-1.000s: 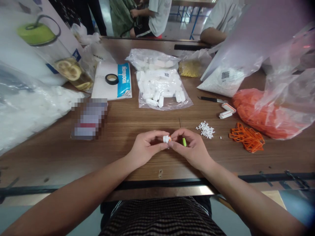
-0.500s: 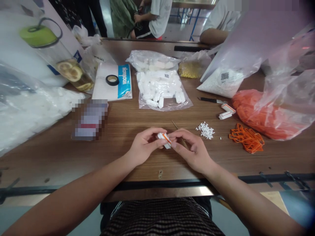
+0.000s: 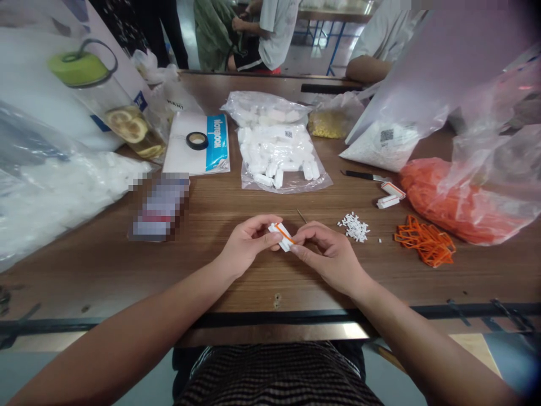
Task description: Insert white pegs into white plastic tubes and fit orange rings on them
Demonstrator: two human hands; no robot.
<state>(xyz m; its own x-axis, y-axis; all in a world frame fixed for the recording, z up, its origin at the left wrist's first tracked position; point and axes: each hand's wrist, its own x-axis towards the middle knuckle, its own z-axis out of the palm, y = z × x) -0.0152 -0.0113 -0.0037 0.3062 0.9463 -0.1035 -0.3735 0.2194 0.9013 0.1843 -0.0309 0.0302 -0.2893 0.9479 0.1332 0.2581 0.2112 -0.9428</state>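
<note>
Both of my hands are over the middle of the table, close to its front edge. My left hand (image 3: 249, 242) pinches a small white plastic piece (image 3: 285, 245) between thumb and fingers. An orange band (image 3: 284, 232) runs along the piece, and its right end meets the fingertips of my right hand (image 3: 329, 254). Those fingers are closed there; the fingertips hide how the band ends. A thin metal rod (image 3: 301, 216) lies on the table just behind my right hand, partly covered by it.
To the right lie small white plugs (image 3: 355, 227), loose orange bands (image 3: 425, 241), two white pieces with orange bands (image 3: 387, 201) and a black-handled tool (image 3: 359, 175). A bag of white parts (image 3: 276, 149), a notebook (image 3: 181, 158) with tape (image 3: 197, 140), and a bottle (image 3: 127, 121) stand farther back.
The white piece has turned in my fingers, so more of its face and orange band shows. My hands stay almost in place; the whole view has shifted slightly.
</note>
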